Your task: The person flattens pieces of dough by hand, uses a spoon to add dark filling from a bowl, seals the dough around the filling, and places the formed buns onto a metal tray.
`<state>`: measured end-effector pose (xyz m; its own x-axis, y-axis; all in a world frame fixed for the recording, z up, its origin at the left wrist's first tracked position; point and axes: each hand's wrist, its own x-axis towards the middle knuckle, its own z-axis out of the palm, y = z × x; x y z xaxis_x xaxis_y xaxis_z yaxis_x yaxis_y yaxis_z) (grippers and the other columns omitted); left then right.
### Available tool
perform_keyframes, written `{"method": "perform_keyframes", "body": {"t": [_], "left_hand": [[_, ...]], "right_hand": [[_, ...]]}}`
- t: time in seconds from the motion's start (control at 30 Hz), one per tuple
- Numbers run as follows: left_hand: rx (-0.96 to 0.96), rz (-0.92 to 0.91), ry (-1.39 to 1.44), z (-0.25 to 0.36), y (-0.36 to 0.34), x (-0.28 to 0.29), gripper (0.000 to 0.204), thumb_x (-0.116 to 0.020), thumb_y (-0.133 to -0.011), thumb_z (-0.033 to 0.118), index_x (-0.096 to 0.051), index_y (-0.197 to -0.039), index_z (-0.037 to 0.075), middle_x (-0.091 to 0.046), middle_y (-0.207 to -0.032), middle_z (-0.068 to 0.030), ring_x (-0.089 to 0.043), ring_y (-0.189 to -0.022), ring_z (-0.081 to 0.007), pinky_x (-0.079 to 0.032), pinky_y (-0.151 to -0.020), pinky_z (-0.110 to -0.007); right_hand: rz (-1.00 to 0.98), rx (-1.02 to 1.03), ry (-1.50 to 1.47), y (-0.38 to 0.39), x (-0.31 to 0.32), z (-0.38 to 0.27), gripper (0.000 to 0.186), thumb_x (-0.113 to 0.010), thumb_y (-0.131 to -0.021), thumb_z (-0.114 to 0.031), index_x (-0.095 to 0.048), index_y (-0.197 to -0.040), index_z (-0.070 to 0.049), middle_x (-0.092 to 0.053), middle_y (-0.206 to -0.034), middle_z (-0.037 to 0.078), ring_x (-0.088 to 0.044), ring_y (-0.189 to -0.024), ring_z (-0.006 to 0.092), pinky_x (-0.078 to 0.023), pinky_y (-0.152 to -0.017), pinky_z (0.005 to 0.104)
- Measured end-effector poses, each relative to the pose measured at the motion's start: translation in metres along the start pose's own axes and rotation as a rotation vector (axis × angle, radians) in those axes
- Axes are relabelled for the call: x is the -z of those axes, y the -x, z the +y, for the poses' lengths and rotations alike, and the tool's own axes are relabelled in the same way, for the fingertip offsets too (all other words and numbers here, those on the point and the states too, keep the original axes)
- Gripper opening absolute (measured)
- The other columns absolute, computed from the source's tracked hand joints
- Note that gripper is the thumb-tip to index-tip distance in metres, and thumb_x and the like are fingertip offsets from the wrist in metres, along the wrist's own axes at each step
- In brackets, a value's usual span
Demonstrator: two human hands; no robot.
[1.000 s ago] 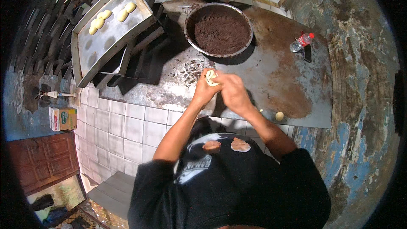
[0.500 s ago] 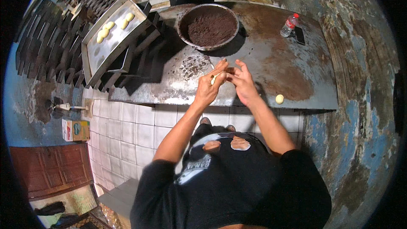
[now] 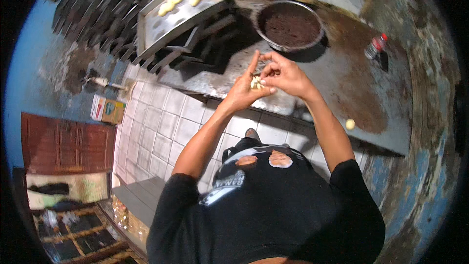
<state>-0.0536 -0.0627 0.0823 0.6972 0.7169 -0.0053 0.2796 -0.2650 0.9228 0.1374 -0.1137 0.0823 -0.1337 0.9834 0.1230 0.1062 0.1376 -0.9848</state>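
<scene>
My left hand point(image 3: 243, 92) is turned palm up above the table's near edge, cradling a piece of pale yellow dough point(image 3: 256, 83) with its index finger stretched out. From the right, my right hand point(image 3: 289, 79) reaches over and presses the dough with curled fingertips; they partly cover it. The dough looks uneven and opened up. Beyond my hands stands a metal bowl point(image 3: 273, 45) of dark brown crumbly filling point(image 3: 290, 27). A single round dough ball point(image 3: 350, 124) lies near the table's front edge, right of my right forearm.
At the left, a metal tray point(image 3: 146, 39) holding several dough balls point(image 3: 168, 6) rests on stacked dark trays point(image 3: 195, 49). A red-capped bottle point(image 3: 375, 46) and a dark phone point(image 3: 384, 62) are at the right. A carton point(image 3: 107, 110) sits by the left wall.
My view has turned left, so the table appears tilted and shifted right. The left palm has opened upward under the dough, and the right fingers have closed onto it.
</scene>
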Motion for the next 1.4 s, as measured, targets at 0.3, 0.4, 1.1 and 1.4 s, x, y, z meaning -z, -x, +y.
{"method": "perform_keyframes", "body": {"t": [0.3,0.4,1.1,1.4], "left_hand": [[-0.003,0.156,0.687,-0.030,-0.003,0.106,0.070,-0.035,-0.105,0.058,-0.035,-0.156,0.009,-0.052,-0.144,-0.0069,-0.047,-0.123,-0.0143,-0.036,-0.106,-0.031],[-0.095,0.166,0.887,-0.042,-0.010,0.140,0.076,-0.031,-0.103,0.064,-0.026,-0.160,0.014,-0.020,-0.166,-0.0120,-0.012,-0.154,-0.0252,-0.012,-0.122,-0.042],[-0.073,1.001,0.201,-0.206,0.048,0.452,0.058,-0.059,-0.094,0.011,-0.044,-0.149,0.003,-0.051,-0.147,-0.0180,-0.056,-0.127,-0.0296,-0.047,-0.101,-0.040],[-0.329,0.847,0.031,-0.188,0.007,0.462,0.047,-0.056,-0.100,0.019,-0.048,-0.144,0.004,-0.057,-0.139,-0.0192,-0.067,-0.107,-0.0262,-0.055,-0.088,-0.036]], "right_hand": [[0.420,0.635,0.481,-0.092,-0.118,-0.006,0.055,-0.079,-0.085,-0.033,-0.058,-0.124,0.000,-0.061,-0.122,0.016,-0.059,-0.117,0.0319,-0.048,-0.100,0.0413],[0.389,0.304,-0.093,-0.149,-0.161,0.011,0.052,-0.068,-0.095,-0.043,-0.056,-0.119,0.001,-0.060,-0.114,0.010,-0.057,-0.105,0.0170,-0.048,-0.089,0.0316],[-0.708,0.544,1.002,-0.568,-0.252,0.059,0.052,-0.049,-0.104,-0.024,-0.037,-0.147,0.004,-0.026,-0.160,0.024,-0.024,-0.150,0.0381,-0.020,-0.124,0.0466],[-0.109,-0.064,0.360,-0.607,-0.140,0.020,0.052,-0.040,-0.107,-0.043,-0.056,-0.140,-0.005,-0.059,-0.140,0.016,-0.057,-0.125,0.0290,-0.044,-0.106,0.0429]]}}
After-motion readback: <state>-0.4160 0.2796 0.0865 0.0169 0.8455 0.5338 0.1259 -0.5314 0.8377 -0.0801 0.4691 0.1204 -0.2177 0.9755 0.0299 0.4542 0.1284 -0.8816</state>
